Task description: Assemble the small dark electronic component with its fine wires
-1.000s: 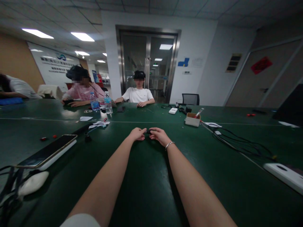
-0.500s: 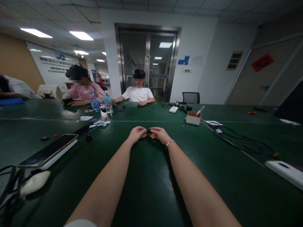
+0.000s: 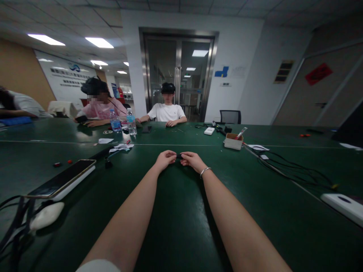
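Both hands meet out over the green worktop, on the near side of the pale seam that runs level with its far edge. Between the fingertips sits a small black piece, and its long axis looks to lie crosswise, roughly parallel to that far edge, one end toward the left hand, the other toward the right hand. Which end is its front? Too small and too covered to tell! The left hand has thumb and fingers drawn together in a pinch at the left end; the right, silver bracelet on the wrist, pinches the other, fingers curled beneath. Very little gap in either grip.

Over toward the worktop's left side, a phone lies on a white box, slanting up toward the far edge. Beyond the seam, right of the hands, there's an open carton with a pen-like stick leaning out. And at the far edge, a person in white sits facing this way.
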The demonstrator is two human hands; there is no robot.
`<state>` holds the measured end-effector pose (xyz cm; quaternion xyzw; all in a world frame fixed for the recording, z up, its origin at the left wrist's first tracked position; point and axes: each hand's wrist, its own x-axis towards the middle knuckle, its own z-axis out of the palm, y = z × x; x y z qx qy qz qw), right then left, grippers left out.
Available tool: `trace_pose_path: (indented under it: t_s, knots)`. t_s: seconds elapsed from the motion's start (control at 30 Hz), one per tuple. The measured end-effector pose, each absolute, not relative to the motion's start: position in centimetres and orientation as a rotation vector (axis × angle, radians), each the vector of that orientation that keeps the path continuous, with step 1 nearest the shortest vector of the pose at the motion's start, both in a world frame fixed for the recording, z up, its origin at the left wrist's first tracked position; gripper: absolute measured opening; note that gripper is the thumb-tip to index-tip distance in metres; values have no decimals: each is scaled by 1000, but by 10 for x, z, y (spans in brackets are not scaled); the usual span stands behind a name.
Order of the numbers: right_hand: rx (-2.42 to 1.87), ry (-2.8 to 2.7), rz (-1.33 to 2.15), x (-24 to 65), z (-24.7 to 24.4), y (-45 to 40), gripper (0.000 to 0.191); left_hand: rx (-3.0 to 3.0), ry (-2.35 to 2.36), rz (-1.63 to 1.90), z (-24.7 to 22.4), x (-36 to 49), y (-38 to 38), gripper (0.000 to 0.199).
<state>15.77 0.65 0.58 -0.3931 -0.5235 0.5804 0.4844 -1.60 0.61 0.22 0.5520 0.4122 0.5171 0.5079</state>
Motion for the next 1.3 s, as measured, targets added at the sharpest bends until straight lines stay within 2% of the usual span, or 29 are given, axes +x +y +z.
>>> trace_pose_path:
  t_s: [0.4, 0.6, 0.83, 1.3]
  knots:
    - [-960, -1291, 1411, 158, 6, 6, 21, 1315, 1038, 1231, 1, -13, 7, 24]
    - [-958, -1278, 1415, 158, 7, 5, 17, 1319, 988, 1256, 6, -16, 0, 29]
    - [-955, -1299, 1411, 159, 6, 6, 15, 1279, 1015, 1231, 1, -15, 8, 26]
    - [-919, -1316, 1440, 160, 6, 4, 16, 1508, 1255, 1116, -3, -13, 14, 43]
